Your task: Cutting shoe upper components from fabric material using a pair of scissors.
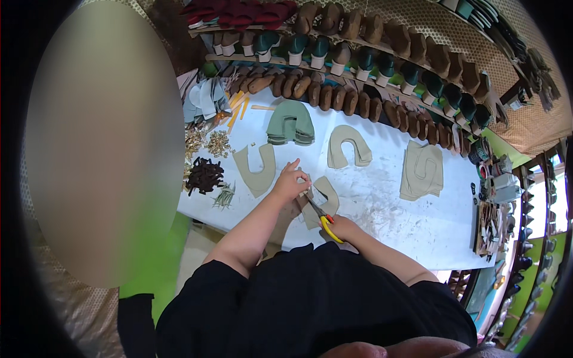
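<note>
1. A person in a black short-sleeved top worked over a white tabletop (382, 224), both forearms reaching in from the lower edge, hands apart but near each other.

2. The right hand (344, 228) was clamped on the handles of yellow-and-red scissors (330, 230), whose metal blades pointed up and leftward toward the other hand.

3. The left hand (292, 182) was at the blade tips, its thumb and forefinger bent toward each other, other fingers raised; whether they closed on anything small could not be told.

4. Just below the hands, a beige cut piece (327, 186) with a curved opening lay on the tabletop, partly hidden by the scissors.

5. To the left lay a beige U-shaped piece (258, 185); beyond the hands sat a green stack of cut pieces (290, 118) and, right of it, a beige horseshoe-shaped stack (337, 149).

6. A further beige stack (412, 180) lay well to the right.

7. Along the left side were a dark brown heap (205, 175), thin greenish slivers (224, 196) and gold-coloured bits (218, 144).

8. Brown shoe forms (352, 100) lined the far edge.
</note>
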A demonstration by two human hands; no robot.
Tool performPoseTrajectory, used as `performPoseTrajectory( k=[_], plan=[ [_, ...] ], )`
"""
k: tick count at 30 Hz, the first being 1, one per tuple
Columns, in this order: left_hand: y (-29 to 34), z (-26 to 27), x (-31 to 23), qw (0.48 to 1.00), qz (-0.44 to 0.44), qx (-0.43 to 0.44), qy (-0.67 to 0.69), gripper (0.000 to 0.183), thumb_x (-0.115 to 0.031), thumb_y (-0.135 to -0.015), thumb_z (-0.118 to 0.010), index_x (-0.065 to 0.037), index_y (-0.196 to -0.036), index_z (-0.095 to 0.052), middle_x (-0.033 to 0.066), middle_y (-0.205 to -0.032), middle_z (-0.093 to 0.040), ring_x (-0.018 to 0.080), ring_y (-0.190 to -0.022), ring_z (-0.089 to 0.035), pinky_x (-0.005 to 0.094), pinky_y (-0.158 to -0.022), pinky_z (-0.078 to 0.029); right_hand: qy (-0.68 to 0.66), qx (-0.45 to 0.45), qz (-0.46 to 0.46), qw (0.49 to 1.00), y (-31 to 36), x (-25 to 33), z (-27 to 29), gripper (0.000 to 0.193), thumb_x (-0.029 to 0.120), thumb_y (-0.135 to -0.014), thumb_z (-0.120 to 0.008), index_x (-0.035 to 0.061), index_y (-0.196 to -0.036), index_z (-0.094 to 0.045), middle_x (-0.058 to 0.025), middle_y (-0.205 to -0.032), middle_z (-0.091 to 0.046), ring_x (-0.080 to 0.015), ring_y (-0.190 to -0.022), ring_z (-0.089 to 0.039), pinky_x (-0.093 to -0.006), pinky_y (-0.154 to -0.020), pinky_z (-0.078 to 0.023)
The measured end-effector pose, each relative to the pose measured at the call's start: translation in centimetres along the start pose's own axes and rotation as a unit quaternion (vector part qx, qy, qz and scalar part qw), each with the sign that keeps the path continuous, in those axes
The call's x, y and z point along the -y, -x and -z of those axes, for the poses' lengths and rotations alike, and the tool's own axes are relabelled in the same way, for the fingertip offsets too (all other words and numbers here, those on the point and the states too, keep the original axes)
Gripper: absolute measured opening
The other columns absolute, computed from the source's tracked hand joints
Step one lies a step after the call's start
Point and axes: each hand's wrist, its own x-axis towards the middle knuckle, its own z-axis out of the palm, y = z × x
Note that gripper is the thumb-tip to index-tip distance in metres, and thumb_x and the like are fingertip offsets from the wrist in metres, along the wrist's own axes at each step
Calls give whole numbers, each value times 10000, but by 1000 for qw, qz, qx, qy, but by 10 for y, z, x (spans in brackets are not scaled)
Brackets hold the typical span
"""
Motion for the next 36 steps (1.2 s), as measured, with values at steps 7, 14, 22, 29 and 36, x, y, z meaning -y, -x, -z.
performPoseTrajectory(
  k=[7,14,22,29,36],
  plan=[
    [35,-11,8,979,-15,-196,-47,224,-301,-809,-755,-142,-968,-744,233,-1571,-295,494,-1432,-255,477,-1166,-268,-44,-15,17,999,-19,1,-15,872,764,-878,-428,-63,-998,-678,-283,-907,-688,-419,-874,-677,-451,-780,-526],
    [97,-28,2,975,118,-103,-157,274,-460,-785,-734,-194,-826,-786,217,-1608,-218,499,-1475,-89,695,-1127,-79,-311,97,21,945,-20,-17,-35,709,727,-919,-441,76,-665,-560,-59,-535,-508,-188,-411,-478,-330,-392,-361],
    [98,-42,-6,975,167,-94,-114,179,-377,-762,-721,-210,-774,-785,190,-1593,-285,475,-1482,-121,722,-1113,-87,-356,96,12,930,-7,-13,-35,653,694,-931,-467,88,-694,-522,-44,-505,-458,-173,-365,-415,-329,-337,-306],
    [114,-49,-17,973,203,-77,-80,168,-354,-757,-714,-199,-784,-771,212,-1584,-293,467,-1479,-150,729,-1107,-99,-352,113,-39,928,-2,-6,-25,667,727,-886,-515,81,-722,-491,-40,-538,-443,-167,-395,-419,-333,-357,-363],
    [114,-47,-15,973,197,-59,-102,170,-342,-769,-699,-182,-790,-752,214,-1584,-292,457,-1477,-172,726,-1106,-116,-305,73,-24,949,3,3,-20,666,731,-873,-536,104,-658,-466,-29,-521,-424,-162,-382,-404,-320,-359,-361]
  ],
)
